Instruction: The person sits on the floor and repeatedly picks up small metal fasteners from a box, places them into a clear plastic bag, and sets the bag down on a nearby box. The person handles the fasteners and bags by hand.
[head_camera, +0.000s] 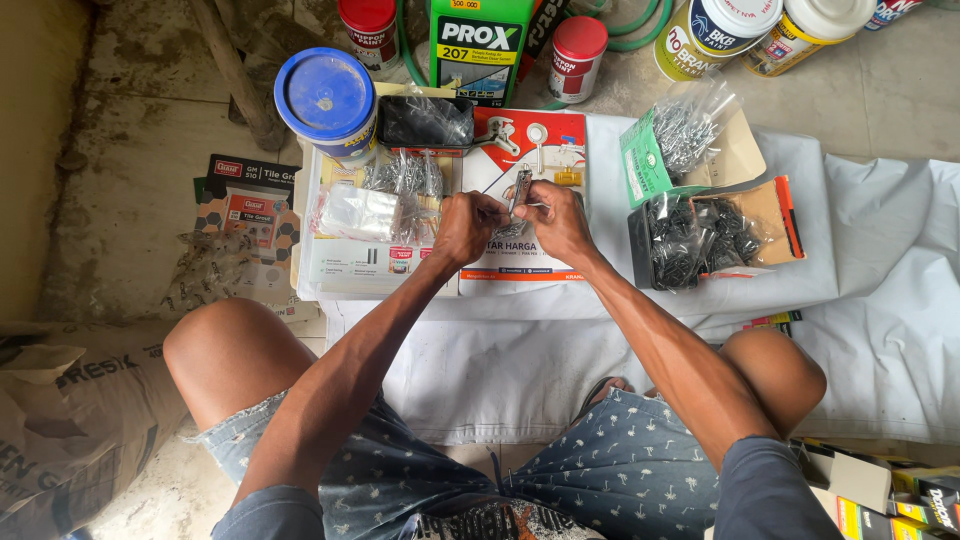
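Observation:
My left hand and my right hand meet over a printed sheet on the white cloth. Between the fingers of both hands is a small clear plastic bag of little metal fasteners, held upright. Left of my left hand several clear bags of shiny fasteners lie on a white tray or box lid. To the right of my right hand stands an open box of dark screws.
A blue-lidded tub, a black-filled bag, paint cans and a green jug line the far side. A bag of silver nails sits at right. Cement sack at left, white cloth under everything.

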